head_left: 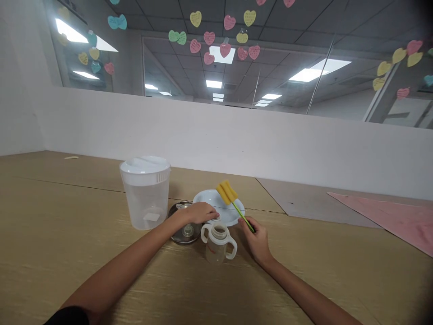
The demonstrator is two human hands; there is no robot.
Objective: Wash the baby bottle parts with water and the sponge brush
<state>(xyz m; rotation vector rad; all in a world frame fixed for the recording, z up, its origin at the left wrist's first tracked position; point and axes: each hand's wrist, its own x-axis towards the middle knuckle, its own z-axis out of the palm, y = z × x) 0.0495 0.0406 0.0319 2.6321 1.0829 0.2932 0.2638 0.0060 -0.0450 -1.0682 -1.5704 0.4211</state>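
Note:
In my right hand [259,241] is a bottle brush [227,192] with a yellow sponge head and a thin green handle, its head raised over a white basin [239,207]. My left hand [202,212] reaches across the basin's near left side with its fingers closed. A small white piece [215,220] shows under its fingertips; its kind is unclear. Just in front stands a clear baby bottle [216,250], upright and without a cap, with a white collar and two handles. Beneath my left wrist lies a round metal tray [177,237] bearing small clear parts [188,230], partly hidden.
A translucent lidded bucket [145,198] stands left of the tray. Farther right on the brown tabletop [135,284] lie a grey sheet [314,205] and a pink cloth [399,216]. A white wall [209,135] rises behind, with glass and heart-shaped notes above.

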